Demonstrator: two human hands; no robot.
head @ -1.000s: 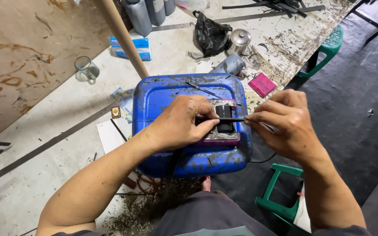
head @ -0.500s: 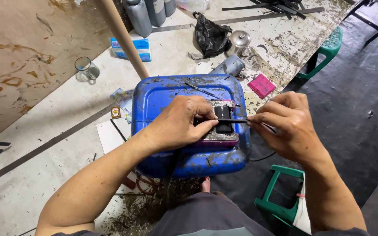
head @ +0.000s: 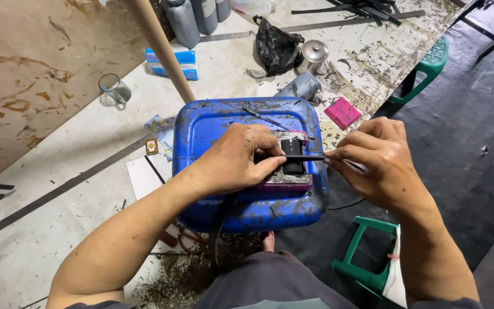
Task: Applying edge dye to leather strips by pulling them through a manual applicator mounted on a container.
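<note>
The blue can (head: 247, 120) is moulded plastic, scuffed and streaked with black grime, with a dull sheen. The small device (head: 293, 166) lying on it shows a glossy black face in a worn, dirty frame. The strip (head: 304, 157) is thin, black and matt. Both the left hand (head: 238, 160) and the right hand (head: 381, 166) are smudged with dark dirt. The floor (head: 87, 166) looks like rough, pale, stained concrete. The stool (head: 367, 263) is smooth green plastic, the cup (head: 112, 90) clear glass, the pot (head: 314, 54) shiny metal and the bag (head: 278, 46) glossy black plastic film.
</note>
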